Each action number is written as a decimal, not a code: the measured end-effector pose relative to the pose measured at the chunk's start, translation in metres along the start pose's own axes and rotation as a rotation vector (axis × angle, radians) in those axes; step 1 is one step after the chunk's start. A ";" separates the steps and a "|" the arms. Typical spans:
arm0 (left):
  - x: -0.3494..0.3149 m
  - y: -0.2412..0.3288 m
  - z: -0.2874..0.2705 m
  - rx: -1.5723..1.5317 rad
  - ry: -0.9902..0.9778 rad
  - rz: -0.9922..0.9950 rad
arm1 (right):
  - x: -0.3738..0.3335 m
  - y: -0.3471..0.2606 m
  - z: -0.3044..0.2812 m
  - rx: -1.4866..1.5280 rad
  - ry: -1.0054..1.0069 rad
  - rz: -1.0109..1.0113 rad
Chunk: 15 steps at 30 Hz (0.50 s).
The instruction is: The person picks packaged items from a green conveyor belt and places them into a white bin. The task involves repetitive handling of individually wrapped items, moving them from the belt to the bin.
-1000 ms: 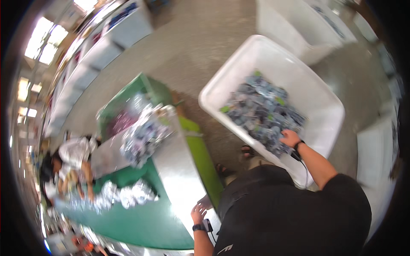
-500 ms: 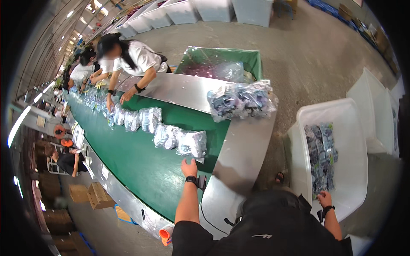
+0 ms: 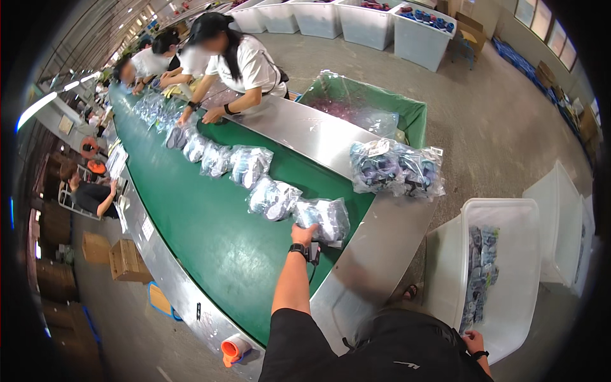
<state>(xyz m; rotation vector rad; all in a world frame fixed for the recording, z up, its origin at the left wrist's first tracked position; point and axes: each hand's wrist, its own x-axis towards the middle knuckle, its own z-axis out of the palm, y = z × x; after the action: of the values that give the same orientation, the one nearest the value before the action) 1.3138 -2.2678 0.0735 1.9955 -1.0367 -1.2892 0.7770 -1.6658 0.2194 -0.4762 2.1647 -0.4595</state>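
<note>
My left hand (image 3: 304, 235) reaches over the green conveyor belt (image 3: 210, 235). Its fingers close on the near left edge of a clear plastic bag (image 3: 328, 219) holding pale blue shoe-like items. A similar bag (image 3: 273, 198) lies against it, and several more trail off up the belt. Low on the right, my right hand (image 3: 473, 342) is at the near end of a white plastic bin (image 3: 512, 280). Its fingers are curled beside the stacked dark bagged packages (image 3: 482, 270) in there; whatever is between them is hidden.
Two bulging bags (image 3: 396, 169) sit on the metal ledge (image 3: 382, 245) at the belt's end. Behind is a green-lined container (image 3: 407, 118). A co-worker in white (image 3: 245, 70) handles bags across the belt. An orange cup-like object (image 3: 234, 349) is on the left edge.
My left hand has moved forward and right onto the nearest bag. My right hand stays by the bin. The view has shifted, and the co-worker across still works at the bags.
</note>
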 end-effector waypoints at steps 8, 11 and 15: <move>-0.085 -0.013 0.022 -0.131 0.089 0.196 | 0.048 -0.004 -0.017 -0.029 -0.081 -0.026; -0.140 -0.027 0.030 -0.385 0.135 0.442 | 0.075 -0.012 -0.015 -0.133 -0.066 -0.179; -0.220 -0.068 0.019 -0.144 0.080 0.662 | 0.080 -0.033 -0.004 -0.088 -0.047 -0.256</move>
<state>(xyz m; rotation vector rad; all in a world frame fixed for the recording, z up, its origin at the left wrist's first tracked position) 1.2630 -2.0479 0.1239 1.3987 -1.3648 -0.8810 0.7345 -1.7328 0.1838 -0.8116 2.0941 -0.4884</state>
